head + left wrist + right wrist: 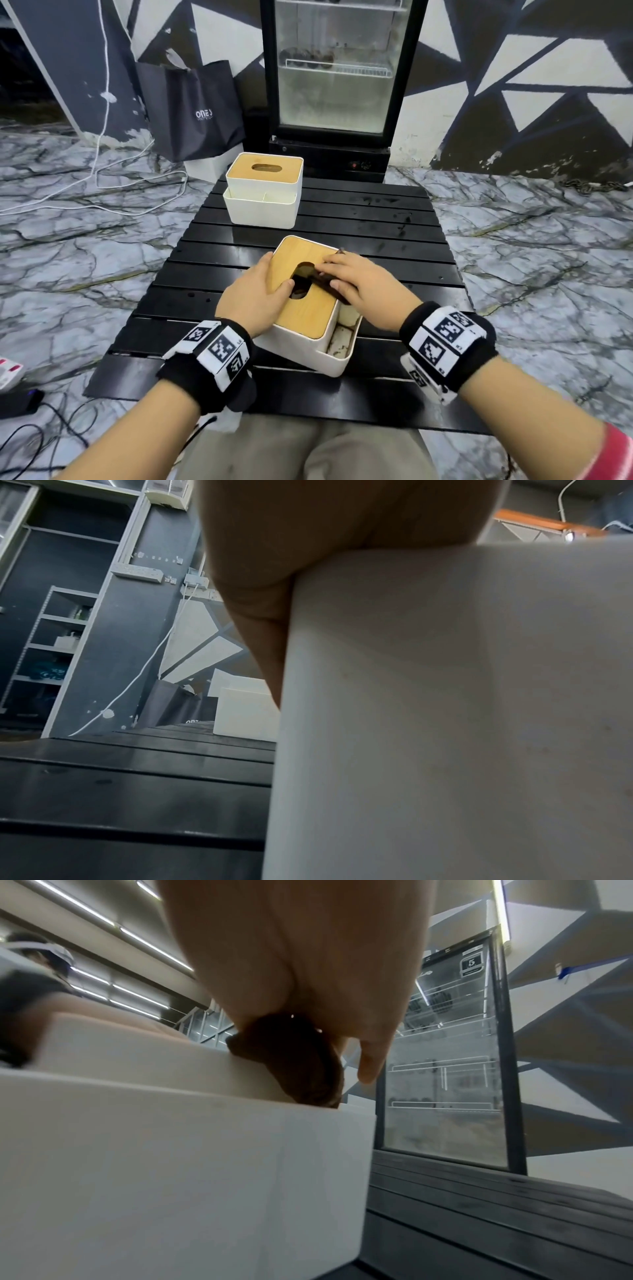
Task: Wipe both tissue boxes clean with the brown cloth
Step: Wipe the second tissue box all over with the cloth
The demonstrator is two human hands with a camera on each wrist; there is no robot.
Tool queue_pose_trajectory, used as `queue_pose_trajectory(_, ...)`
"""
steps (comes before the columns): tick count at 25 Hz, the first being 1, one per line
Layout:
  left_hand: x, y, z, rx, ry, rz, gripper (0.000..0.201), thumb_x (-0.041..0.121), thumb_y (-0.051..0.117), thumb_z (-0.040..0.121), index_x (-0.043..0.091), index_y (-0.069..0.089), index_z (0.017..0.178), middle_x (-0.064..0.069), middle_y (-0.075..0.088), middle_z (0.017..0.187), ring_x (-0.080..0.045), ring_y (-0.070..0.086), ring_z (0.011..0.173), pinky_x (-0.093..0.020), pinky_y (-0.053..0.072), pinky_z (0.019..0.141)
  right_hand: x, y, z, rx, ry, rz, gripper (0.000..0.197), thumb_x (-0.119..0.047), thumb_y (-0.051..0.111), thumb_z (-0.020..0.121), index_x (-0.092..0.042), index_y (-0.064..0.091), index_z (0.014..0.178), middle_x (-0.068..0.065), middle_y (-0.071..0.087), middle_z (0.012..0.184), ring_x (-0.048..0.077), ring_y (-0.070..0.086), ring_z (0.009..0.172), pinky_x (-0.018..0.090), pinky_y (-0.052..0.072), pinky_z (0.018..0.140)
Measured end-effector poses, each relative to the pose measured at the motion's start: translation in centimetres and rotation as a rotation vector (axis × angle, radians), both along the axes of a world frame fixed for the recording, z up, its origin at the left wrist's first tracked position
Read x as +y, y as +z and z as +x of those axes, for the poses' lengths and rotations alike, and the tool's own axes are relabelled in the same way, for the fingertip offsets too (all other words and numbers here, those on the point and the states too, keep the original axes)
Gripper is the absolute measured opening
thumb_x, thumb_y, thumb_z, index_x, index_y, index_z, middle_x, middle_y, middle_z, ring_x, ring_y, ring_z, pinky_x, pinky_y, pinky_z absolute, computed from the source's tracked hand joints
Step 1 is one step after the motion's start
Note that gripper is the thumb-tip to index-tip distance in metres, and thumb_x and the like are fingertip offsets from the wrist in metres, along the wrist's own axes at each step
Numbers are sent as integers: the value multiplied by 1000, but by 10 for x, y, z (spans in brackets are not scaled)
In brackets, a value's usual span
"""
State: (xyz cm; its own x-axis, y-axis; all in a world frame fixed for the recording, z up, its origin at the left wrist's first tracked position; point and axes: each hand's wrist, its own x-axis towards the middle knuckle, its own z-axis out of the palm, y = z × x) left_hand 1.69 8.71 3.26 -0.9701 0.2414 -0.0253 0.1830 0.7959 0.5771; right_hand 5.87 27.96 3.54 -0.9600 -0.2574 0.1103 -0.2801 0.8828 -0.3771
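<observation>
The near tissue box [301, 329], white with a wooden lid and an oval slot, stands askew on the black slatted table [376, 222]. My left hand [270, 277] grips its left side, thumb on the lid by the slot; its palm [274, 588] lies against the white wall [445, 696]. My right hand [339, 274] holds the brown cloth [322, 279] bunched under its fingers and presses it on the lid's right part. In the right wrist view the cloth [304, 1064] hangs over the box's edge [171, 1137]. The far tissue box [263, 192] stands untouched at the table's back left.
A glass-door fridge [339, 68] stands just behind the table, a black bag [195, 109] to its left. White cables [102, 192] trail over the marble floor. The near box's side compartment [339, 339] looks stained. My knees are under the table's front edge.
</observation>
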Motion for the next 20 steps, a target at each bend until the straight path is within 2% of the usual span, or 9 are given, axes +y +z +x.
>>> queue_pose_trajectory(4,1,-2,-1,18,16,-24,60,43,45,94,26,22,147,-4,49,139,-28,49,122,-36,39,95,0,0,-7,-7,-47,-52,37,-19,39,97,-23,42,134,-3,39,142,15,25,135,21,11,109)
queue_pose_trajectory(6,2,-4,-1,20,25,-37,60,43,44,94,25,22,147,-4,48,140,-28,49,122,-36,39,95,-9,-5,4,9,-39,-92,38,-20,39,96,-21,43,134,-1,39,142,17,23,136,19,8,108)
queue_pose_trajectory(9,2,-6,-3,28,33,-42,61,44,44,93,26,22,147,-5,48,140,-28,50,122,-35,39,95,-30,-15,32,42,90,-112,43,-32,31,92,-22,46,132,1,43,140,18,26,134,25,12,110)
queue_pose_trajectory(12,1,-7,-3,29,22,-39,60,43,44,93,26,23,147,-5,49,139,-29,51,120,-36,39,95,-39,-23,45,104,150,-30,46,-34,28,89,-22,49,129,1,49,136,25,36,130,37,25,110)
queue_pose_trajectory(14,0,-7,-3,29,4,-44,60,43,44,93,26,23,147,-5,49,139,-29,51,119,-36,40,94,-36,-22,42,91,147,-1,46,-36,26,90,-26,48,129,-2,49,136,23,38,129,43,34,106)
queue_pose_trajectory(18,-2,-7,-4,17,-10,-45,61,43,44,93,26,22,147,-4,48,140,-28,50,121,-35,39,94,-20,-15,26,37,76,20,51,-43,18,89,-33,42,132,-7,43,140,17,33,133,44,33,105)
queue_pose_trajectory(20,-1,-6,-3,19,-16,-46,60,43,45,93,26,23,146,-3,49,139,-27,50,121,-35,39,94,-14,-11,16,29,23,57,47,-42,20,91,-34,40,133,-8,41,141,15,31,133,42,31,106)
